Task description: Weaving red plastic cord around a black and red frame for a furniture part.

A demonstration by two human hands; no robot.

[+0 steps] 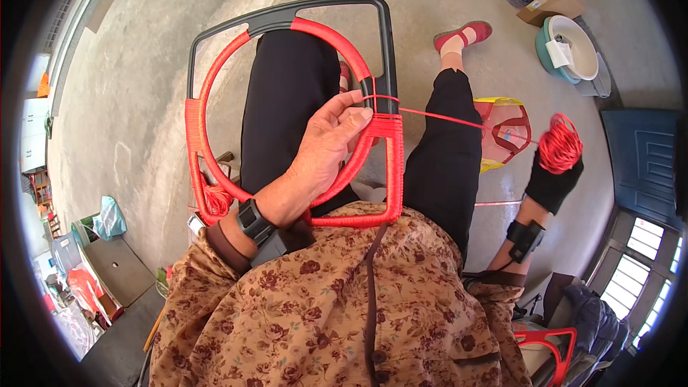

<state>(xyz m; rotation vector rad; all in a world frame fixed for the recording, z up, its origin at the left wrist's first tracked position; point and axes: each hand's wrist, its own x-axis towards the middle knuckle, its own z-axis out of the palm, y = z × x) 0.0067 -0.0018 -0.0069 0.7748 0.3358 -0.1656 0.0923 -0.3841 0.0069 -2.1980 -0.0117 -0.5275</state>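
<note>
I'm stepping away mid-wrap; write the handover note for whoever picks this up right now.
Left hand: bare, gripping the frame on the lap, thumb pinning the cord at the right bar's newest wrap.
Right hand: in a black glove, held out to the side, holding the ball of red cord. The cord runs taut from it to the frame.
Done: left bar, bottom bar and lower right bar wrapped red; inner ring wrapped.
Left: upper right bar, top bar and upper left corner are bare black.
</note>
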